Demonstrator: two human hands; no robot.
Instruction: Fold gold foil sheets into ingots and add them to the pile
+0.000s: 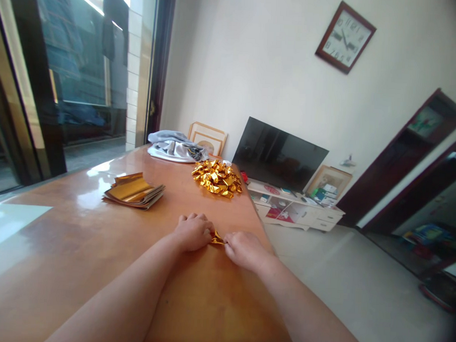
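Gold foil [217, 238] is being pinched between closed fingers of the left hand [193, 232] and right hand [246, 251] over a wooden table [203, 296].

Foil sheets [133, 190] left of foil heap [216, 178], on table [58, 244]

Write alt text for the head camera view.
A person's left hand and right hand pinch a small folded piece of gold foil on a glossy wooden table. Beyond lie a heap of crumpled gold foil pieces and a stack of gold foil sheets.
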